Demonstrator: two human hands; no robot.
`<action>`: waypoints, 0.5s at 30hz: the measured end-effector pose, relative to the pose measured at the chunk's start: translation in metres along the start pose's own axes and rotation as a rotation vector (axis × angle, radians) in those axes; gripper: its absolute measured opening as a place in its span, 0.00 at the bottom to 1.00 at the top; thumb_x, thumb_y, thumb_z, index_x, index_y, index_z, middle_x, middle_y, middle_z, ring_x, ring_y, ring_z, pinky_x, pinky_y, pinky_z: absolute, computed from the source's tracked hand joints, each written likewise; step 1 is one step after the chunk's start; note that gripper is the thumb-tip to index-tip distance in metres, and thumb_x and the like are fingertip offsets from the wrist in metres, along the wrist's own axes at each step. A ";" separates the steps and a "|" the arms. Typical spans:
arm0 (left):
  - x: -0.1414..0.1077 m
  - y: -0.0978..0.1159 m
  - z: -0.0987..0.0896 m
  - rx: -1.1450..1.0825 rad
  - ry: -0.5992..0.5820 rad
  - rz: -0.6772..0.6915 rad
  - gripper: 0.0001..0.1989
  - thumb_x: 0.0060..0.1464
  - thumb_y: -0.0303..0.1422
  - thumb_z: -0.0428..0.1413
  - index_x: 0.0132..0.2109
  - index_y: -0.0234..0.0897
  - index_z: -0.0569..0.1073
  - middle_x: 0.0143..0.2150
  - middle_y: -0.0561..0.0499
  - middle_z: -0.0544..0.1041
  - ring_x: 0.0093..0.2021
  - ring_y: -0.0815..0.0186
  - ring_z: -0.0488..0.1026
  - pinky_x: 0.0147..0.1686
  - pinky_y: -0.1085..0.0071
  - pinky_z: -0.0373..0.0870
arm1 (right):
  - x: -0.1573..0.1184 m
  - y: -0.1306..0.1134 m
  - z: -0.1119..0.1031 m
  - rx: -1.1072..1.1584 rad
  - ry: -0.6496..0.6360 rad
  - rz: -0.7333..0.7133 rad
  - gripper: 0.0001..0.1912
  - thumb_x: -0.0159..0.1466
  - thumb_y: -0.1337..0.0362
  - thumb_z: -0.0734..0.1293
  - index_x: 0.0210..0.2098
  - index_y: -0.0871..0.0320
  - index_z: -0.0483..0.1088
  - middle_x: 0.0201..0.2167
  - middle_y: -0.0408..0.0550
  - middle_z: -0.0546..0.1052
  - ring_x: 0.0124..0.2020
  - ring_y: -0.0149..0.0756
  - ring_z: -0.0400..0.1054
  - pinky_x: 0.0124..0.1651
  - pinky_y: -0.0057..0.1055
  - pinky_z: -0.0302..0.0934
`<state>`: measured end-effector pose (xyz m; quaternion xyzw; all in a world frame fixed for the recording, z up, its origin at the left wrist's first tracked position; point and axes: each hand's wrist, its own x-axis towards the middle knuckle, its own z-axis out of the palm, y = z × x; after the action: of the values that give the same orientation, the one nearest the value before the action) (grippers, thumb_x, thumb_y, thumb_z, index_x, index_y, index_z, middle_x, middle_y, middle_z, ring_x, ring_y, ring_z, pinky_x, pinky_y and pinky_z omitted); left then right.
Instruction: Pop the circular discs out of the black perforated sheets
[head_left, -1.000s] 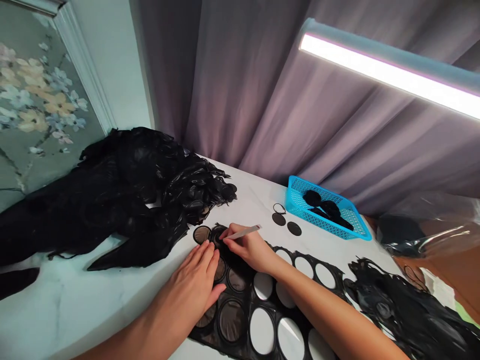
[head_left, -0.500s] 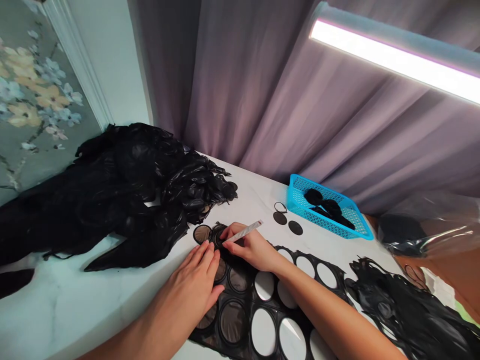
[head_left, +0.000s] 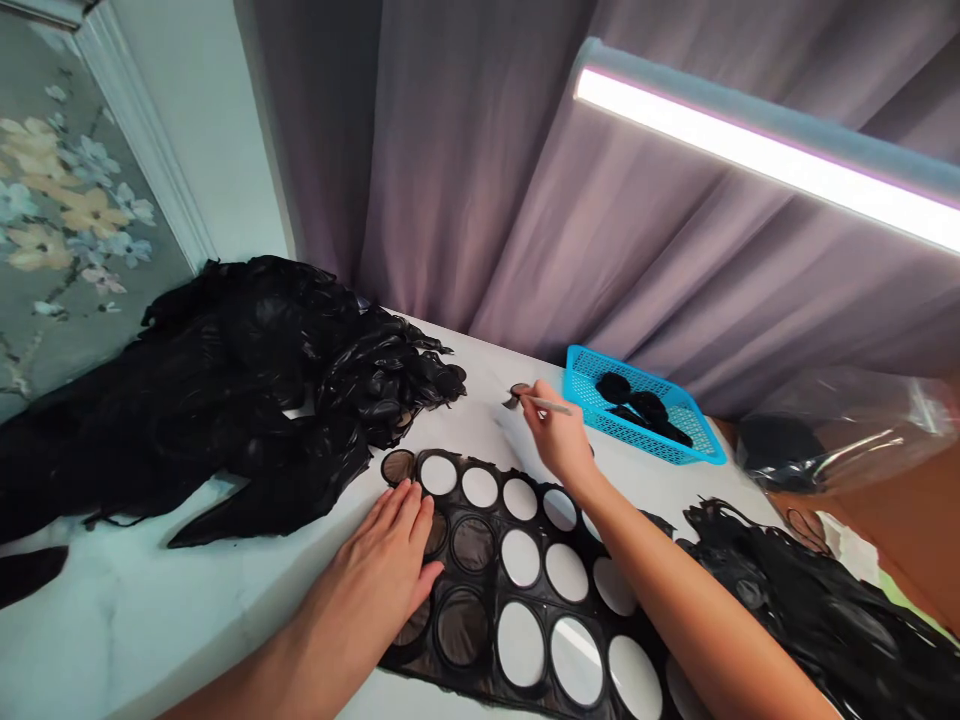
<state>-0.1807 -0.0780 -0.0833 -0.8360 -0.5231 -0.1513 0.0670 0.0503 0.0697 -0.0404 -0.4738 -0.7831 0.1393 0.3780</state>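
My left hand [head_left: 390,565] lies flat, fingers stretched out, on the left end of a black sheet [head_left: 487,495] with rows of round holes. Several holes show the white table; others at the left are filled with thin dark film [head_left: 463,628]. Above the sheet's far edge, my right hand [head_left: 559,430] is closed around a slim pale stick-like tool [head_left: 551,405], whose kind I cannot make out. A small dark round piece [head_left: 516,397] hangs at its fingertips. My right forearm covers some of the holes.
A big heap of black film-like material [head_left: 247,380] covers the table's left. Behind my right hand stands a blue basket [head_left: 645,445] holding black pieces. More black scraps [head_left: 817,600] lie at the right near a clear plastic bag [head_left: 847,425]. A bright lamp [head_left: 750,140] hangs above.
My right hand has moved up and right, off the sheet, with the tool and a dark round piece. A far-row hole near my left fingers now shows white. My left hand stays on the sheet.
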 end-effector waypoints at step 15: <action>-0.010 -0.004 -0.041 -0.395 -0.378 0.258 0.46 0.51 0.41 0.66 0.71 0.52 0.51 0.73 0.45 0.49 0.70 0.47 0.51 0.64 0.52 0.60 | -0.097 -0.054 -0.018 0.434 -0.535 0.063 0.09 0.69 0.68 0.62 0.31 0.56 0.64 0.40 0.47 0.75 0.39 0.33 0.67 0.41 0.30 0.61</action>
<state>-0.1959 -0.0959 -0.0475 -0.9058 -0.3762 -0.0822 -0.1765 0.0547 -0.0428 -0.0414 -0.3531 -0.7915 0.4335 0.2467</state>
